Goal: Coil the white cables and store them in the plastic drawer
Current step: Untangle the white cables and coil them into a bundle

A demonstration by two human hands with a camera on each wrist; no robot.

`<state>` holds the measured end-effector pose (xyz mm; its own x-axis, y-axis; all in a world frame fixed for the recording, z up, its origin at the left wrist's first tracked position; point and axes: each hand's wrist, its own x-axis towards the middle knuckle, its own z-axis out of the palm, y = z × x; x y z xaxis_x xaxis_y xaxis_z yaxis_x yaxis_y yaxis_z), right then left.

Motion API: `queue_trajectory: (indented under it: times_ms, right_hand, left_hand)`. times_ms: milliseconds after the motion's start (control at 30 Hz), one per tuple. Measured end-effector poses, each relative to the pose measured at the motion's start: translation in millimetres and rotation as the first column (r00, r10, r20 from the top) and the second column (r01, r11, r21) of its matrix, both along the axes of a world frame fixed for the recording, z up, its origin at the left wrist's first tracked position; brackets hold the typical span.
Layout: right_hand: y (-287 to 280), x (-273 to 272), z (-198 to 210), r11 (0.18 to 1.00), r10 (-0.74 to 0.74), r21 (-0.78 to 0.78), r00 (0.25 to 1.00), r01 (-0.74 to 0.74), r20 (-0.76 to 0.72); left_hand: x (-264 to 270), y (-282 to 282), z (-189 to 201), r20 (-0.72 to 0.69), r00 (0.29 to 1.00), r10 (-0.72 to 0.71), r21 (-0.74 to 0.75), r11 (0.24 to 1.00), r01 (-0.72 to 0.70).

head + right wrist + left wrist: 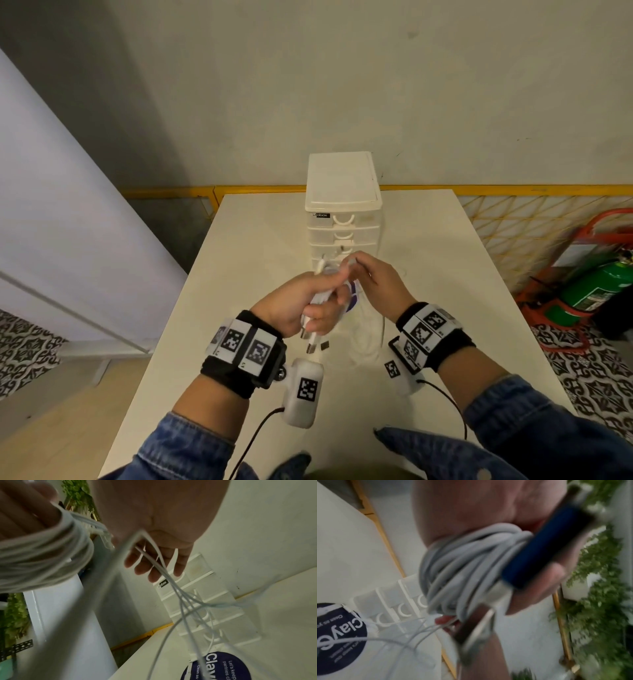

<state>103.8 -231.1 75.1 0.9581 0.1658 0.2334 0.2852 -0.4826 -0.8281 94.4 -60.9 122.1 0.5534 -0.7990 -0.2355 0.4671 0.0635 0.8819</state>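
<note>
My left hand (301, 305) grips a coil of white cables (322, 294), and USB plugs (311, 347) hang out below the fist. In the left wrist view the coil (462, 563) is wound in several loops over the fingers (537, 588). My right hand (373, 279), just right of the left, pinches loose cable strands (173, 588) that run from the coil (42, 555) down to the table. More slack cable (370, 339) lies on the table under the hands. The white plastic drawer unit (342, 205) stands behind them, and the drawers I can see are closed.
A round dark blue label (223, 666) lies on the white table (462, 274) beneath the hands. A green extinguisher (592, 284) on a red stand sits on the floor at the right. A yellow rail (513, 188) runs behind the table.
</note>
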Motion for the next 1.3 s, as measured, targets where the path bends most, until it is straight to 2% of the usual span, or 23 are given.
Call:
queue_trajectory:
  times_ms: [67,133,233,300,400,500,567,633,700,767,867,933,1000,1067,1133,1200,1300]
  right_hand:
    - [2,2,3,0.993,-0.009,0.115,0.997,0.018,-0.082]
    - [8,-1,4,0.984,0.013,0.176,0.981,0.021,-0.193]
    - [12,-8,-9,0.995,0.018,-0.095,0.967,-0.043,-0.256]
    - [16,-10,-24,0.983,0.038,-0.166,0.970,-0.079,-0.239]
    - [22,-12,-39,0.961,0.018,-0.268,0.978,-0.075,-0.208]
    - [23,-17,-46,0.968,0.048,-0.226,0.962,-0.111,-0.269]
    - [19,-17,-53,0.967,0.042,-0.222,0.940,-0.124,-0.339]
    - [14,-16,-60,0.947,0.028,-0.291,0.939,-0.134,-0.343]
    - [9,-18,-60,0.928,0.041,-0.343,0.955,-0.146,-0.294]
    - [7,-20,-55,0.933,0.092,-0.327,0.978,-0.150,-0.186]
    - [9,-21,-33,0.951,0.200,-0.239,0.980,-0.196,-0.007]
    - [10,-19,-19,0.950,0.239,-0.236,0.963,-0.205,0.125]
    - [10,-17,-8,0.942,0.235,-0.297,0.938,-0.156,0.253]
    - [9,-15,-2,0.929,0.197,-0.366,0.911,-0.055,0.361]
    - [7,-10,1,0.919,0.156,-0.393,0.884,0.034,0.441]
    - [2,-6,1,0.930,0.103,-0.356,0.870,0.087,0.482]
    - [-11,-1,-6,0.962,0.042,-0.259,0.889,0.088,0.456]
  left_hand:
    - [-6,-10,-3,0.010,0.999,-0.036,0.035,0.999,0.036]
    - [-8,-17,-3,-0.003,1.000,-0.014,0.000,1.000,0.014]
    - [-1,-17,2,-0.048,0.997,0.061,-0.197,0.978,-0.070]
    - [4,-16,5,-0.096,0.989,0.116,-0.354,0.924,-0.143]
    - [11,-12,7,-0.180,0.951,0.251,-0.498,0.811,-0.308]
    - [22,-2,10,-0.205,0.888,0.412,-0.569,0.688,-0.450]
    - [29,5,13,-0.193,0.838,0.511,-0.568,0.638,-0.520]
    - [34,11,16,-0.151,0.765,0.626,-0.532,0.601,-0.596]
    - [37,16,18,-0.086,0.644,0.760,-0.469,0.539,-0.700]
    - [40,20,16,0.011,0.506,0.862,-0.407,0.466,-0.785]
    - [42,22,8,0.281,0.344,0.896,-0.241,0.412,-0.879]
    - [40,21,1,0.524,0.305,0.795,-0.102,0.414,-0.905]
    - [37,17,-10,0.719,0.359,0.594,0.057,0.465,-0.883]
    - [33,15,-20,0.797,0.502,0.335,0.271,0.545,-0.793]
    - [31,14,-27,0.769,0.620,0.157,0.410,0.623,-0.666]
    - [28,15,-27,0.716,0.694,0.072,0.463,0.696,-0.549]
    - [21,15,-19,0.548,0.835,-0.049,0.511,0.810,-0.288]
